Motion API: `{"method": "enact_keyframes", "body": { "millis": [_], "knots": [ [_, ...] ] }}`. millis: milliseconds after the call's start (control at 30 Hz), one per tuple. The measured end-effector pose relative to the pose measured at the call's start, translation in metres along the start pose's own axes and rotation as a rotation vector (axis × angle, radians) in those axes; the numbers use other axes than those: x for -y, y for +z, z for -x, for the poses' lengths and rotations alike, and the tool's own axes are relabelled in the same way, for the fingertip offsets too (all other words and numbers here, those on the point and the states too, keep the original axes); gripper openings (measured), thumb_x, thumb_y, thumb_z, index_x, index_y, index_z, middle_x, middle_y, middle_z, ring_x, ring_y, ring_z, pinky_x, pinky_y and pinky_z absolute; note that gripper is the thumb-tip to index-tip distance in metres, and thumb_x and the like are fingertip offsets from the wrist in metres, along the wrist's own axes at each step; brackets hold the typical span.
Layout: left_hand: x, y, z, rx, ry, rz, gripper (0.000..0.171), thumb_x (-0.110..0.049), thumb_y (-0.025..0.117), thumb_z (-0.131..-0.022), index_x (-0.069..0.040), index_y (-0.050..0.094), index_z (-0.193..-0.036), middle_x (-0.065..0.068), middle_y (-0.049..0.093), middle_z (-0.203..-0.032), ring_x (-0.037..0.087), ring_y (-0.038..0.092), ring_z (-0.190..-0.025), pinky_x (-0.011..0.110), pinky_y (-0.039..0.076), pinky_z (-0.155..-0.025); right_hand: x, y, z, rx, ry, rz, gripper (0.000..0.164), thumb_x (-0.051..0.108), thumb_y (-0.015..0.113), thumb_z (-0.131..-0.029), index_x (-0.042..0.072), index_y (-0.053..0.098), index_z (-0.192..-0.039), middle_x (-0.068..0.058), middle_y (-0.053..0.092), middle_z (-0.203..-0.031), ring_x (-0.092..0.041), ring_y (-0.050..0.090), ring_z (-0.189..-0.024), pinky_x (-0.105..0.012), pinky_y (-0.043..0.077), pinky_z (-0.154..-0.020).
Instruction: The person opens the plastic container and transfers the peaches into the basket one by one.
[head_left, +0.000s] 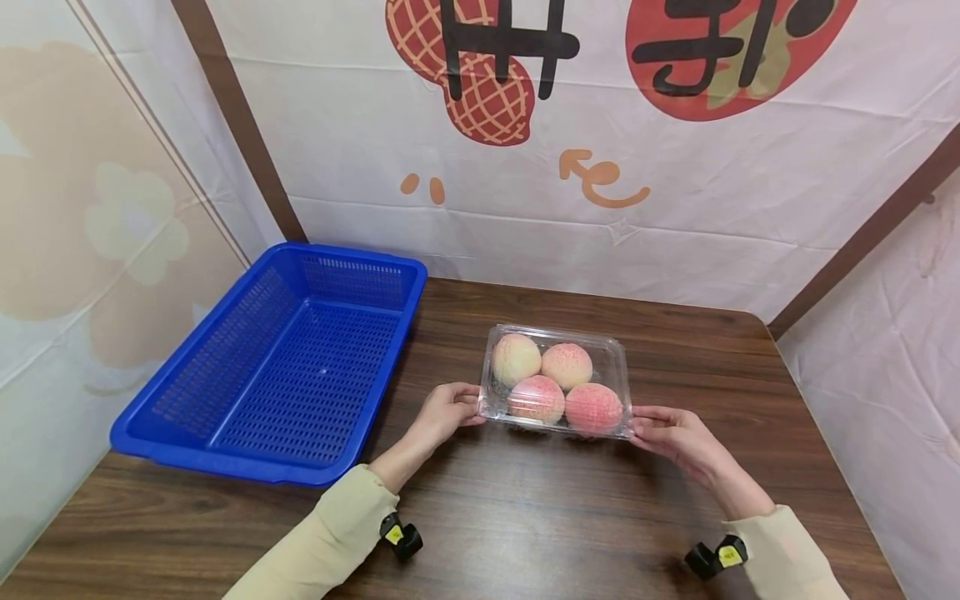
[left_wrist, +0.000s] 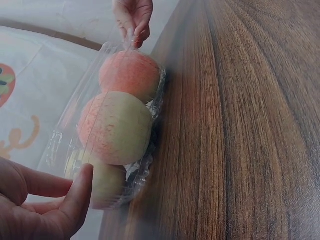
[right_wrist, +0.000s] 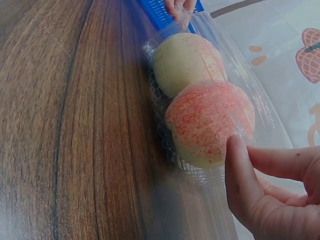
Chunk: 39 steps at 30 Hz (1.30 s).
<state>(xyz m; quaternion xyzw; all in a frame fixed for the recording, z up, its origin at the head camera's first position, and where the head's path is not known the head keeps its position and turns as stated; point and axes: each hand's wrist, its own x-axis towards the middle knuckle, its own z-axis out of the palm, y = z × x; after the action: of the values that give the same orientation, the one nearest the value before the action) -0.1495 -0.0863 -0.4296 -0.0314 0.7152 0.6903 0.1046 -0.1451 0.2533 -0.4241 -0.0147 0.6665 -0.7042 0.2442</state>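
Observation:
A clear plastic clamshell box with several pink-and-cream peaches inside is in the middle of the head view, over the table. My left hand pinches its near left corner between thumb and fingers. At the near right corner, my right hand pinches the rim in the same way. From the left wrist view, the peaches show through the clear side wall, with the thumb at the near end. The right wrist view has the right thumb against the box's end.
A blue perforated plastic basket with nothing in it stands on the left of the brown wooden table. Behind the table hangs a white printed cloth, with more cloth at both sides.

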Motion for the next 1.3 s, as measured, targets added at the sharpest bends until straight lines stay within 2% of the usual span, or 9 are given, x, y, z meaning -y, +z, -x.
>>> {"method": "enact_keyframes", "body": {
  "millis": [200,500,767,967,1133,1300],
  "knots": [
    [-0.0018,0.0000,0.0013,0.003,-0.003,-0.020,0.030,0.020,0.047,-0.080,0.024,0.048,-0.110,0.035,0.057,-0.098,0.019,0.061,-0.073,0.026,0.053,-0.067,0.0017,0.0001,0.0026,0.024,0.005,-0.016,0.054,-0.007,0.052,-0.086,-0.025,0.022,-0.128,-0.007,0.063,-0.099,-0.013,0.063,-0.091,-0.031,0.048,-0.083],
    [-0.0042,0.0007,0.0016,-0.017,-0.010,-0.053,0.032,0.021,0.042,-0.079,0.022,0.050,-0.110,0.031,0.059,-0.098,0.020,0.062,-0.074,0.027,0.053,-0.068,0.0037,-0.0010,0.0018,0.053,0.049,-0.052,0.055,-0.009,0.051,-0.086,-0.022,0.021,-0.130,-0.010,0.063,-0.099,-0.017,0.063,-0.092,-0.032,0.048,-0.084],
    [-0.0046,0.0006,0.0017,-0.008,-0.008,-0.077,0.033,0.023,0.045,-0.076,0.022,0.051,-0.108,0.032,0.060,-0.095,0.022,0.063,-0.072,0.027,0.053,-0.067,0.0027,-0.0018,0.0020,0.071,0.071,-0.103,0.057,-0.010,0.051,-0.085,-0.021,0.018,-0.131,-0.012,0.064,-0.099,-0.020,0.063,-0.093,-0.035,0.046,-0.086],
    [-0.0057,0.0010,0.0021,-0.017,-0.019,-0.095,0.032,0.023,0.046,-0.076,0.021,0.052,-0.108,0.030,0.061,-0.093,0.020,0.062,-0.069,0.028,0.053,-0.066,0.0010,-0.0013,0.0016,0.069,0.055,-0.107,0.041,-0.009,0.052,-0.085,-0.021,0.035,-0.121,-0.014,0.064,-0.098,-0.021,0.063,-0.092,-0.035,0.047,-0.085],
    [-0.0059,0.0014,0.0025,-0.023,-0.017,-0.090,0.032,0.023,0.046,-0.075,0.022,0.052,-0.107,0.030,0.061,-0.092,0.019,0.062,-0.067,0.028,0.053,-0.066,-0.0001,-0.0001,0.0012,0.043,0.063,-0.123,0.022,-0.009,0.052,-0.085,-0.012,0.053,-0.107,-0.014,0.065,-0.095,-0.021,0.064,-0.090,-0.035,0.048,-0.083],
    [-0.0059,0.0020,0.0013,-0.033,-0.016,-0.085,0.032,0.023,0.046,-0.076,0.021,0.053,-0.107,0.030,0.061,-0.092,0.020,0.062,-0.068,0.028,0.053,-0.066,-0.0008,0.0011,0.0013,0.005,0.062,-0.140,0.015,-0.009,0.052,-0.085,-0.005,0.059,-0.097,-0.013,0.065,-0.090,-0.020,0.065,-0.086,-0.035,0.049,-0.081]
  ]
}}
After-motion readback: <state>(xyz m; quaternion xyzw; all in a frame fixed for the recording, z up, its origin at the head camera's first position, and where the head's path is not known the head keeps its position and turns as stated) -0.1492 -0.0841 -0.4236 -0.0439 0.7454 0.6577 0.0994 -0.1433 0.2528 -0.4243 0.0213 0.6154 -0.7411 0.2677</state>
